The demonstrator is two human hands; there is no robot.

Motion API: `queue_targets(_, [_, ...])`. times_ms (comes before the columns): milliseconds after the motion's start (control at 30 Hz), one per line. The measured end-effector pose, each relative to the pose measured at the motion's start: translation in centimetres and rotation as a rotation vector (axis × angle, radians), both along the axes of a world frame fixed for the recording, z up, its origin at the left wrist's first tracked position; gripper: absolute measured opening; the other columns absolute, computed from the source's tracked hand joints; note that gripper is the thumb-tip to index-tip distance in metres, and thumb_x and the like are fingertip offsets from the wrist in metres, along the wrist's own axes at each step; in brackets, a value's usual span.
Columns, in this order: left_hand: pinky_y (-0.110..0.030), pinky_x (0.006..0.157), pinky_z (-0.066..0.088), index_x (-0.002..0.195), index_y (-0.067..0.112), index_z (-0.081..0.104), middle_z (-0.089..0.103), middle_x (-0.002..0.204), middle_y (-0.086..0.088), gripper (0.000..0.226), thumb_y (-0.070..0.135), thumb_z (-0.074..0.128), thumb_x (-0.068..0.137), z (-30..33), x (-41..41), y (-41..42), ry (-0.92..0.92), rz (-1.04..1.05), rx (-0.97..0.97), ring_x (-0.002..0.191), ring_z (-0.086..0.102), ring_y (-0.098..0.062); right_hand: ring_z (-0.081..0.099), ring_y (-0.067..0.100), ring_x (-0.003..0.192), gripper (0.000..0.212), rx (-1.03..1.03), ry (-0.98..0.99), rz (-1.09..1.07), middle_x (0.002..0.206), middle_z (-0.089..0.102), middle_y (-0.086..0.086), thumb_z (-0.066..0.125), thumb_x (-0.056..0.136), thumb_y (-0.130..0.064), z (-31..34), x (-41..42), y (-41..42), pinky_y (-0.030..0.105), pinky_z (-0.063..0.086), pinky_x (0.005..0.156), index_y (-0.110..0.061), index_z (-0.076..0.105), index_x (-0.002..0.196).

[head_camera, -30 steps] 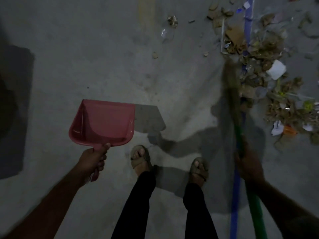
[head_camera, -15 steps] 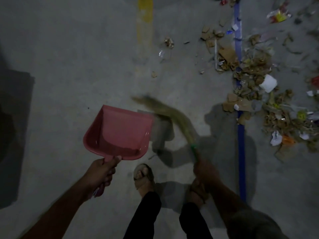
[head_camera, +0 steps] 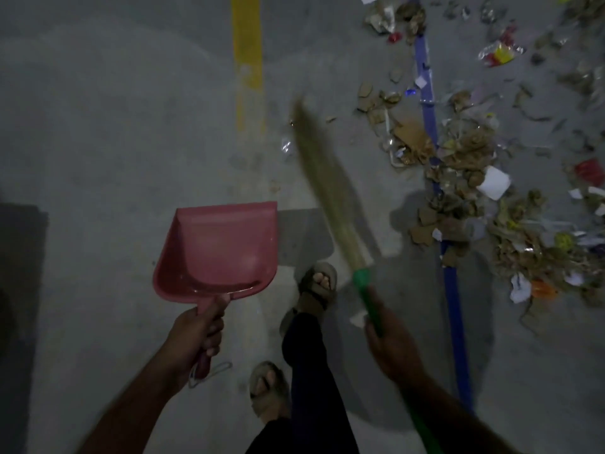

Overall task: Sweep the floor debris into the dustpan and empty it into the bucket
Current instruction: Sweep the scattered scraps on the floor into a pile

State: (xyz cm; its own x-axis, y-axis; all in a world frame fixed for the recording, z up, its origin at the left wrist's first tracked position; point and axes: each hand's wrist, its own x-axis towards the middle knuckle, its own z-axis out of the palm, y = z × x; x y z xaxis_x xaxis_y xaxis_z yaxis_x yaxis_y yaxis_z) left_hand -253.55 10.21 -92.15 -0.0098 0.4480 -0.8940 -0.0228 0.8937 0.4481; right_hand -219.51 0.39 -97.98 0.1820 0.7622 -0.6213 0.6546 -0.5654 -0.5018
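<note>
Broom [head_camera: 330, 198] swung back rightward (one dustpan [head_camera: 222, 247], two hands).

open floor: bare concrete left of the yellow stripe [head_camera: 247, 57]
in the way: debris pile [head_camera: 465, 178] sprawling along the blue line [head_camera: 453, 306]

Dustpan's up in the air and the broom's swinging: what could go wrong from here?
The dustpan, gripped by the left hand, is off the floor and well left of the debris pile, so swept bits may miss it. The broom in the right hand is blurred; a fast stroke could scatter light scraps. No bucket is in view.
</note>
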Motion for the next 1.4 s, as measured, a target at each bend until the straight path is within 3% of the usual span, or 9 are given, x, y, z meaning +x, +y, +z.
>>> queue_targets(133, [-0.018, 0.038, 0.025, 0.073, 0.018, 0.043, 0.028, 0.056, 0.004, 0.032, 0.032, 0.062, 0.094, 0.7, -0.2, 6.0, 0.071, -0.039, 0.004, 0.039, 0.024, -0.007, 0.059, 0.039, 0.112, 0.049, -0.148, -0.015, 0.332, 0.134, 0.051, 0.024, 0.043, 0.104, -0.035, -4.4, -4.9, 7.7, 0.042, 0.049, 0.086, -0.026, 0.036, 0.152])
queue_targets(233, [-0.012, 0.036, 0.023, 0.068, 0.018, 0.042, 0.028, 0.049, 0.005, 0.036, 0.032, 0.061, 0.095, 0.6, 0.8, 9.9, 0.137, -0.095, -0.06, 0.036, 0.025, -0.006, 0.051, 0.042, 0.126, 0.054, -0.244, -0.013, 0.392, 0.146, 0.042, 0.025, 0.04, 0.102, -0.025, -7.8, -6.2, 13.1, 0.05, 0.045, 0.1, -0.028, 0.03, 0.154])
queue_targets(333, [-0.009, 0.034, 0.023, 0.066, 0.018, 0.04, 0.027, 0.047, 0.004, 0.038, 0.031, 0.062, 0.095, -0.2, 3.0, 13.8, 0.166, -0.169, -0.069, 0.034, 0.025, -0.006, 0.061, 0.036, 0.114, 0.046, -0.266, -0.002, 0.158, 0.129, 0.058, 0.018, 0.045, 0.096, -0.033, -10.7, -3.9, 16.0, 0.044, 0.051, 0.093, -0.025, 0.05, 0.141])
queue_targets(467, [-0.012, 0.032, 0.023, 0.065, 0.018, 0.044, 0.028, 0.049, 0.002, 0.039, 0.029, 0.061, 0.098, -2.8, 6.9, 17.6, 0.154, -0.263, -0.065, 0.033, 0.026, -0.006, 0.064, 0.037, 0.086, 0.064, -0.213, -0.066, -0.139, 0.094, 0.061, 0.015, 0.034, 0.096, -0.041, -12.2, 2.1, 15.4, 0.037, 0.048, 0.071, -0.034, 0.018, 0.158])
queue_targets(667, [-0.017, 0.036, 0.027, 0.07, 0.018, 0.041, 0.031, 0.056, -0.001, 0.038, 0.036, 0.067, 0.092, -6.5, 11.7, 21.0, 0.09, -0.307, -0.067, 0.037, 0.028, -0.007, 0.063, 0.034, 0.088, 0.061, -0.186, -0.192, -0.582, 0.095, 0.061, 0.008, 0.044, 0.105, -0.025, -11.7, 13.0, 13.0, 0.043, 0.054, 0.077, -0.019, 0.015, 0.159])
queue_targets(767, [-0.019, 0.036, 0.027, 0.072, 0.018, 0.044, 0.032, 0.055, 0.002, 0.035, 0.033, 0.067, 0.094, -6.9, 13.6, 22.1, 0.047, -0.302, -0.057, 0.038, 0.028, -0.007, 0.061, 0.041, 0.104, 0.063, -0.163, -0.323, -0.674, 0.119, 0.061, 0.024, 0.044, 0.104, -0.027, -9.0, 15.8, 11.5, 0.04, 0.048, 0.081, -0.025, 0.014, 0.16])
queue_targets(900, [-0.018, 0.038, 0.026, 0.069, 0.019, 0.044, 0.032, 0.052, 0.003, 0.036, 0.031, 0.066, 0.096, -5.9, 15.3, 24.1, 0.037, -0.3, -0.036, 0.037, 0.027, -0.009, 0.062, 0.037, 0.108, 0.063, -0.038, -0.295, -0.628, 0.135, 0.056, 0.022, 0.042, 0.103, -0.039, -4.5, 14.0, 9.5, 0.041, 0.05, 0.088, -0.04, 0.009, 0.157])
queue_targets(1167, [-0.017, 0.038, 0.025, 0.081, 0.009, 0.051, 0.031, 0.054, -0.003, 0.028, 0.028, 0.063, 0.098, -3.5, 11.8, 30.4, 0.034, -0.353, -0.046, 0.036, 0.027, -0.01, 0.058, 0.012, 0.078, 0.07, -0.056, -0.093, -0.491, 0.099, 0.055, -0.006, 0.05, 0.102, -0.03, 0.0, 3.2, 11.5, 0.034, 0.052, 0.065, -0.053, 0.008, 0.154])
queue_targets(1400, [-0.02, 0.042, 0.024, 0.072, 0.017, 0.042, 0.035, 0.053, 0.001, 0.036, 0.031, 0.066, 0.096, -1.5, 5.9, 37.5, 0.116, -0.573, -0.034, 0.042, 0.028, -0.01, 0.052, 0.023, 0.075, 0.064, -0.292, -0.124, -0.286, 0.09, 0.051, 0.006, 0.038, 0.102, -0.046, -3.8, -3.0, 20.1, 0.03, 0.037, 0.06, -0.043, 0.004, 0.157])
